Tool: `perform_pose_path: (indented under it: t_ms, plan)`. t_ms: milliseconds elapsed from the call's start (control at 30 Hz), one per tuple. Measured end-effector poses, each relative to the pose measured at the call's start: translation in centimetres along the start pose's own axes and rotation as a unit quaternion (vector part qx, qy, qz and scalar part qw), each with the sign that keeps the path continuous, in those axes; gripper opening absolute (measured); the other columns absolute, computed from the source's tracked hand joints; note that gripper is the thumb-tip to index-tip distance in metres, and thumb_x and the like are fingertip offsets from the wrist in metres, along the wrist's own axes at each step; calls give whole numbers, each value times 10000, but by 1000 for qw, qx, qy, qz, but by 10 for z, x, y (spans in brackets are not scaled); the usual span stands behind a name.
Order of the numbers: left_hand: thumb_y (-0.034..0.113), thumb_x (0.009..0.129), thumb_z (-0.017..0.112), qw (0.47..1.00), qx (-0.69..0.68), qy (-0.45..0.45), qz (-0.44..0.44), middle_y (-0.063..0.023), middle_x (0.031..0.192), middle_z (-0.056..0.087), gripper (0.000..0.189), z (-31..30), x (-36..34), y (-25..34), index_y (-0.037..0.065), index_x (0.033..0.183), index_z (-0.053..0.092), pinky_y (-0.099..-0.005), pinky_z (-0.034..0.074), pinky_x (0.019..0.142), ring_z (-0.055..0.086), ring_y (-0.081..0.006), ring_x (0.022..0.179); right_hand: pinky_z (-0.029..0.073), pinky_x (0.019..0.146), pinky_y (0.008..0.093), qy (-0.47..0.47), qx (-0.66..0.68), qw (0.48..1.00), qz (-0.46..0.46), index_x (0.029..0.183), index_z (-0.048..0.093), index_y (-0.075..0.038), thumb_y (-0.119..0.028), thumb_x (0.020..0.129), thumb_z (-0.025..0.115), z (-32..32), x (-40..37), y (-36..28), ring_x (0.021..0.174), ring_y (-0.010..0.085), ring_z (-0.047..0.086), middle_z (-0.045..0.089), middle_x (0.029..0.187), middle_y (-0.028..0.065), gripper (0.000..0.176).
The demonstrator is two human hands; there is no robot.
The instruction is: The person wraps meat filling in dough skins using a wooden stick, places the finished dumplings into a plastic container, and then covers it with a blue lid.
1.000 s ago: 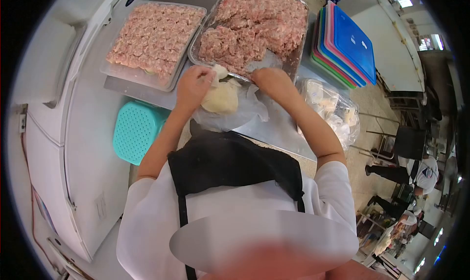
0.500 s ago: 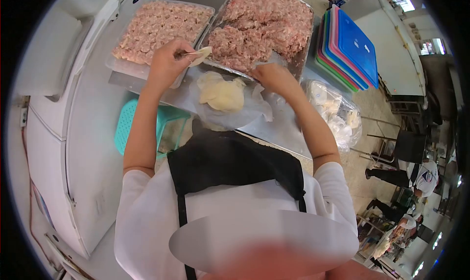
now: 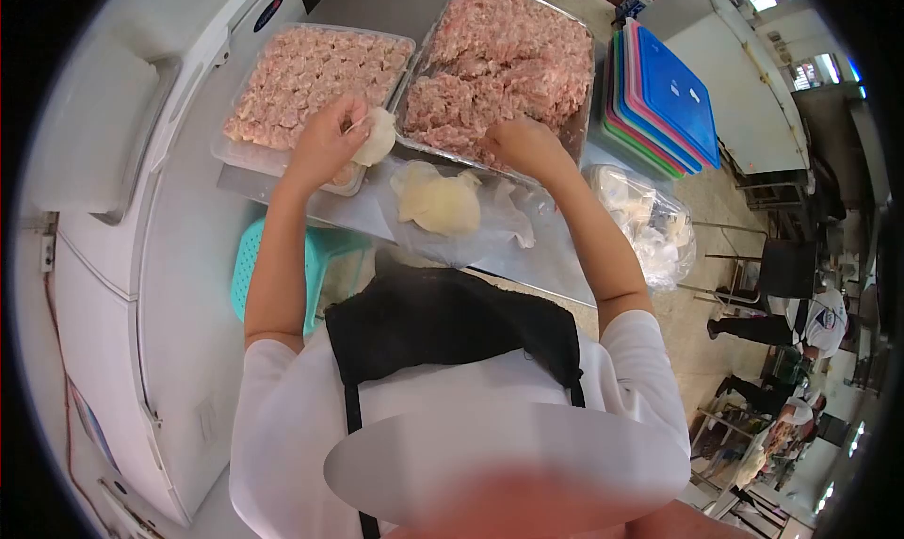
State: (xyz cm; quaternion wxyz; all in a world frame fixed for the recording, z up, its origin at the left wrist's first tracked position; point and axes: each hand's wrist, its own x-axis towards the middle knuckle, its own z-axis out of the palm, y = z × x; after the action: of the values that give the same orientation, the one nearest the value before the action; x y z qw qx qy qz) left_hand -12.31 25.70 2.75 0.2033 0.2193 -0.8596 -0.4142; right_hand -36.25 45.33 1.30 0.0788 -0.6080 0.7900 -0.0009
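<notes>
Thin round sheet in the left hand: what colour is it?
The thin round sheet in the left hand is pale cream; the head view shows it best.

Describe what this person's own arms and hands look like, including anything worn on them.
The left hand and right hand are ungloved, and nothing can be made out on the wrists. The forearms are bare up to short, loose, plain white sleeves. These belong to a white shirt, worn under a black apron with narrow black straps.
</notes>
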Motion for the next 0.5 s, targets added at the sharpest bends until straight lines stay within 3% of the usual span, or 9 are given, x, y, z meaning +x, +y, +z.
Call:
perform_pose_path:
  t_ms: [100, 133, 233, 267, 300, 367, 467, 500]
  plan:
    - [97, 851, 618, 995, -97, -1, 31, -51, 880, 601, 115, 9, 4, -30, 48, 925, 545, -274, 461, 700, 542, -146, 788, 516, 714, 478, -26, -1, 1000, -6, 797, 693, -33, -274, 860, 555, 12, 7, -8, 808, 367, 659, 667, 821, 204, 285]
    - [94, 868, 602, 981, -189, 30, -16, -53, 921, 609, 122, 15, 4, -30, 55, 975, 562, -276, 474, 722, 562, -153, 826, 516, 715, 476, -37, -3, 999, -19, 800, 692, -31, -288, 870, 550, 18, 10, -12, 813, 370, 658, 667, 824, 205, 302]
    - [82, 907, 561, 886, -431, 97, -142, -74, 1041, 626, 223, 33, 7, -33, 49, 1127, 574, -295, 498, 827, 604, -188, 956, 514, 728, 470, 18, 91, 995, 39, 833, 689, -30, -306, 886, 533, 26, 0, -26, 834, 386, 649, 667, 845, 209, 322]
    - [77, 913, 553, 844, -495, 102, -177, -92, 1079, 627, 269, 36, 9, -42, 31, 1177, 553, -311, 497, 888, 606, -209, 1010, 500, 639, 403, 65, 159, 985, -17, 840, 668, -20, -321, 911, 542, 46, 1, -5, 695, 291, 651, 655, 728, 141, 334]
    - [72, 919, 544, 797, -555, 105, -212, -110, 1118, 627, 315, 36, 12, -42, 13, 1228, 532, -326, 496, 949, 609, -230, 1065, 478, 613, 374, 34, 258, 965, 18, 832, 658, -15, -325, 920, 545, 40, -5, 0, 658, 243, 615, 622, 695, 107, 341]
    - [77, 933, 525, 757, -609, 119, -204, -135, 1165, 607, 312, 48, 20, -37, -18, 1230, 512, -372, 478, 989, 590, -252, 1108, 434, 560, 317, -28, 444, 892, 83, 817, 640, -6, -333, 938, 552, 30, -16, 7, 584, 147, 544, 556, 629, 40, 360]
    - [79, 950, 486, 714, -677, 71, -162, -156, 1208, 582, 291, 82, 35, -21, -51, 1210, 505, -394, 483, 984, 583, -271, 1113, 365, 528, 258, 80, 567, 808, 138, 832, 630, 1, -333, 950, 562, 2, -34, -6, 576, 67, 430, 456, 623, -14, 361]
    - [79, 955, 471, 701, -697, 42, -144, -161, 1217, 575, 283, 95, 41, -14, -59, 1199, 506, -394, 490, 971, 584, -274, 1104, 381, 541, 270, 96, 569, 804, 144, 861, 634, 6, -320, 951, 560, 3, -34, -4, 587, 81, 457, 485, 633, -1, 346]
